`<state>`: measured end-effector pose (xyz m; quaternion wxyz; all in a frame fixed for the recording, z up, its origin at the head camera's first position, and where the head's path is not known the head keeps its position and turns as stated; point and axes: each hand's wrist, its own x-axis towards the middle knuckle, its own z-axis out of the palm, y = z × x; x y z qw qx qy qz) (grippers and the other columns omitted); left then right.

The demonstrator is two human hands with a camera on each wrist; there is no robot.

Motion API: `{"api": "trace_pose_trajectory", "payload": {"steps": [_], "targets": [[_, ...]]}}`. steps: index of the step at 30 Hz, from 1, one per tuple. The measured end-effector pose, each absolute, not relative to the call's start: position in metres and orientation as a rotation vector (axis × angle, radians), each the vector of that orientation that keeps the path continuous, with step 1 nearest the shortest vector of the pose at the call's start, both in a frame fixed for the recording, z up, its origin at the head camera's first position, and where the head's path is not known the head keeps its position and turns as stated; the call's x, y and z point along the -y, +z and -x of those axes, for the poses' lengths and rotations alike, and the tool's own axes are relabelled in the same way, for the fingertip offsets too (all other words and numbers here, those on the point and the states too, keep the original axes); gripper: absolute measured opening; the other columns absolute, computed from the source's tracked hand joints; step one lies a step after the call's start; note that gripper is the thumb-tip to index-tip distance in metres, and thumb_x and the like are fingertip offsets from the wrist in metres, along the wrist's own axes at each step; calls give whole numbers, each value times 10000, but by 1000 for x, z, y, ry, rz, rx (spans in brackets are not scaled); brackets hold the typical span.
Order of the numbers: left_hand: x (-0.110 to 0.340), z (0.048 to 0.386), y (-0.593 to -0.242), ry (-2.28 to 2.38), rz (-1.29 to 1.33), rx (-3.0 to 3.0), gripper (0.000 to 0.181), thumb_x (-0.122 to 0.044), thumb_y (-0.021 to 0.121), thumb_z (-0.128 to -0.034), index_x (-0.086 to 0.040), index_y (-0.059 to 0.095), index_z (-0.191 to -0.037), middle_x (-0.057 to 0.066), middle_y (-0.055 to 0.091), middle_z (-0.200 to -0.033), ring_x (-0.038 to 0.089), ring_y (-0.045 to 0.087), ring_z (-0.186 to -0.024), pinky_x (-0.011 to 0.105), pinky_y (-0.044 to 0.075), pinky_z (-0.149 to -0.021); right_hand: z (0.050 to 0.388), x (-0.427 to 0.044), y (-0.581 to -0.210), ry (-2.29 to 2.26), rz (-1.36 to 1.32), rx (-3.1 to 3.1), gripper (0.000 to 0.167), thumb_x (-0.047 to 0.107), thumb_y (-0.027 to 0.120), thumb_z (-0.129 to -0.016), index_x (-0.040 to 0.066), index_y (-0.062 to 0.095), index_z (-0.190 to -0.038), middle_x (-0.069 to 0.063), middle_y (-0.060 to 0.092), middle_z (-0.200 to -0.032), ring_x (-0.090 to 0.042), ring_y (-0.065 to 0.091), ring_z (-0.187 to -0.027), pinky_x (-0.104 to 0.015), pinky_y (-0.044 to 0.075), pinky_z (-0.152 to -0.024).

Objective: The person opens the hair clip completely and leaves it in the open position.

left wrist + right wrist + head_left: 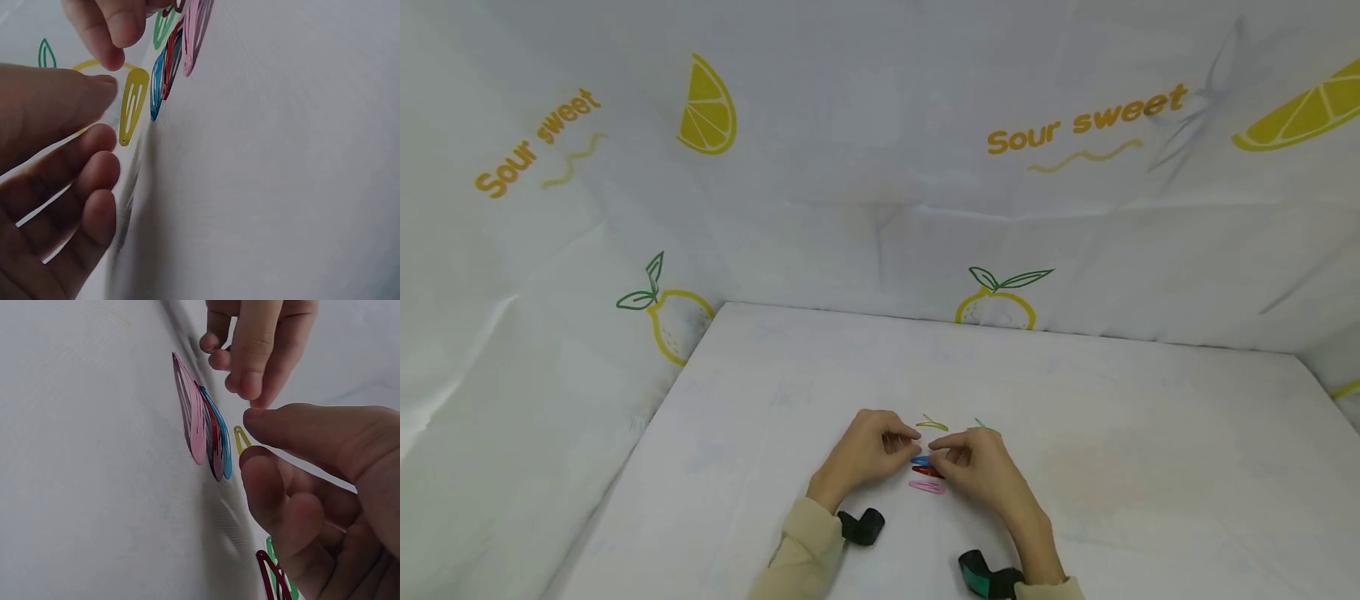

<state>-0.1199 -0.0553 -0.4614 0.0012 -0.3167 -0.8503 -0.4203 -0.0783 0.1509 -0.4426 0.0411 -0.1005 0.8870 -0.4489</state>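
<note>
Several snap hair clips lie on the white table between and around my two hands. My left hand (872, 446) is at the left of the row, thumb and index finger curved with a gap between their tips. Facing it, my right hand (977, 467) hovers beside the blue clip (919, 460) and the red clip (927, 472), its thumb and index tip apart. A pink clip (927, 486) lies nearest me. Beyond the hands is a yellow clip (933, 425). Behind my right hand, a green clip (292, 589) and a dark red clip (269, 569) lie together. I see nothing held.
The white table (1150, 450) stretches to both sides. A white cloth (865, 150) printed with lemons and lettering stands behind and to the left. Black wrist devices (863, 527) are worn on both forearms, below beige sleeves.
</note>
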Motion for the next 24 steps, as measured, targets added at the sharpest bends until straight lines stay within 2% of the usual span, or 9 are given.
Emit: {"api": "trace_pose_trajectory", "payload": {"steps": [7, 24], "targets": [[59, 116, -471, -1259, 1041, 2689, 124, -53, 786, -841, -69, 817, -960, 23, 763, -823, 22, 613, -707, 117, 472, -660, 78, -157, -446, -1403, 370, -2654, 151, 49, 752, -878, -34, 784, -999, -16, 696, -648, 13, 478, -463, -202, 427, -460], [58, 114, -481, -1255, 1057, 2634, 112, -74, 790, -836, -100, 827, -939, 5, 757, -859, 25, 606, -753, 112, 465, -691, 77, -157, -447, -1337, 331, -2637, 192, 26, 728, -875, -62, 771, -1041, -12, 675, -628, -2, 470, -494, -186, 399, -467]]}}
